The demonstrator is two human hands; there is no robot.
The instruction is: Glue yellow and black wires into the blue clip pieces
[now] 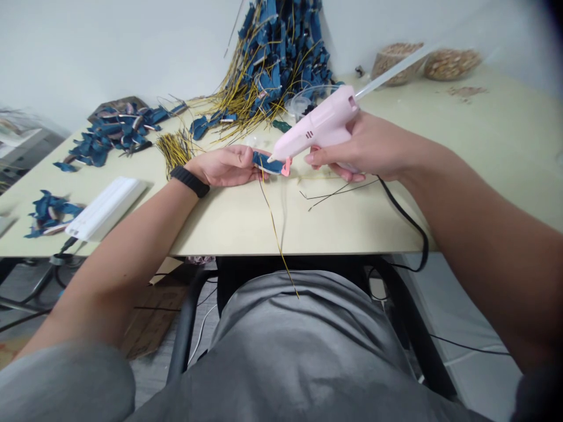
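Note:
My left hand [229, 166] is closed on a small blue piece [269, 164] with a pale underside, its fingers beneath and thumb at the edge. A thin yellow and black wire [273, 220] hangs from that piece over the table edge. In my right hand [373, 143] is a pale pink hot glue gun [319, 125], a long clear glue stick [391, 71] jutting from its back. The gun's nozzle tip is at the blue piece, touching or very close. Below my right hand, a few dark wires [336, 193] lie on the table.
Piles of blue pieces lie at the left [112, 132] and at the back [281, 58], with a yellow wire bundle [176, 151] near my left wrist. A white power strip [105, 208] is at front left. Two bags [453, 63] stand back right. The gun's black cord [413, 228] drops over the edge.

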